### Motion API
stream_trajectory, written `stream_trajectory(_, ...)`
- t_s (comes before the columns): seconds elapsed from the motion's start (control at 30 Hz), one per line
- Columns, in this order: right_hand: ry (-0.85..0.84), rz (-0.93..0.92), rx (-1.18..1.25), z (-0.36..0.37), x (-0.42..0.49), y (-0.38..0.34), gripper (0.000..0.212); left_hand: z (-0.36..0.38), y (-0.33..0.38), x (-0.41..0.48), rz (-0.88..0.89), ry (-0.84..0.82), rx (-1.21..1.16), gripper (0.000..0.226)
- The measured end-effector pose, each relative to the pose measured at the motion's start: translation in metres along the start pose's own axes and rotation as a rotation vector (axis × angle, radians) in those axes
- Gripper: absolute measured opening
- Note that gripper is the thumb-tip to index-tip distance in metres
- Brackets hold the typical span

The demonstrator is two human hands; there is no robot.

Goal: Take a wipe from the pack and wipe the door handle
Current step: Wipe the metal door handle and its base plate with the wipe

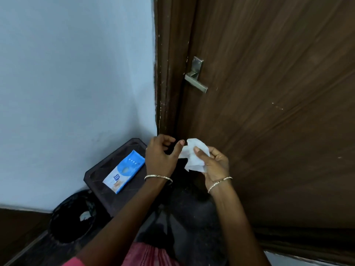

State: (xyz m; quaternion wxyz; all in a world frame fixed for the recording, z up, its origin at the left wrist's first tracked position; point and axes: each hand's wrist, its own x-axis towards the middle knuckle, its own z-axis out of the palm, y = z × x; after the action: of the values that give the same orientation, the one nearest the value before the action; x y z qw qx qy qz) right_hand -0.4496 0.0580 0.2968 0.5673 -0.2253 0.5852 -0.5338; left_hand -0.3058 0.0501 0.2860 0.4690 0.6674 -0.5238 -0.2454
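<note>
A crumpled white wipe (194,156) is held in front of me, well below the door handle. My right hand (215,164) grips it with thumb on top. My left hand (161,156) is beside it, fingers curled, thumb and forefinger touching the wipe's left edge. The blue and white wipe pack (124,170) lies flat on a dark stool (99,181) to the left. The silver lever door handle (196,79) sits on the brown wooden door (278,93), near its left edge, untouched.
A pale blue wall (76,83) fills the left. A black waste bin (72,217) with a scrap inside stands on the floor at lower left, beside the stool. The dark door frame (165,73) runs between wall and door.
</note>
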Motion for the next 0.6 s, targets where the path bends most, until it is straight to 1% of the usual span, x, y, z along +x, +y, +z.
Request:
stream_trajectory(0.03, -0.002, -0.018, -0.007, -0.002, 0.000, -0.004, 0.014, 0.004, 0.004, -0.002, -0.009, -0.049, -0.014, 0.032)
stream_trajectory(0.07, -0.010, -0.022, -0.005, -0.002, -0.001, -0.006, 0.011, 0.007, 0.007, -0.002, -0.070, -0.150, -0.063, 0.032)
stream_trajectory(0.13, -0.033, 0.007, -0.003, -0.002, -0.001, -0.009, 0.008, 0.013, 0.010, -0.001, -0.274, -0.381, -0.207, 0.032)
stream_trajectory(0.17, -0.050, 0.028, -0.005, -0.002, -0.002, -0.009, 0.009, 0.015, 0.010, -0.001, -0.366, -0.455, -0.277, 0.032)
stream_trajectory(0.2, -0.072, 0.051, -0.003, -0.001, -0.002, -0.009, 0.011, 0.016, 0.009, -0.001, -0.430, -0.490, -0.334, 0.036)
stream_trajectory(0.27, -0.113, 0.094, 0.016, -0.001, -0.002, -0.005, 0.014, 0.017, 0.002, 0.000, -0.492, -0.474, -0.409, 0.046)
stream_trajectory(0.3, -0.124, 0.112, 0.021, -0.001, -0.002, -0.003, 0.015, 0.016, -0.004, 0.001, -0.517, -0.446, -0.431, 0.045)
stream_trajectory(0.43, -0.115, 0.150, -0.005, 0.003, 0.002, 0.004, 0.022, 0.014, -0.025, 0.002, -0.553, -0.316, -0.453, 0.015)
stream_trajectory(0.53, -0.086, 0.144, -0.020, 0.008, 0.010, 0.008, 0.011, 0.013, -0.034, 0.005, -0.536, -0.216, -0.389, 0.004)
stream_trajectory(0.6, -0.043, 0.105, -0.032, 0.011, 0.018, 0.010, 0.012, 0.012, -0.038, 0.011, -0.523, -0.197, -0.373, 0.006)
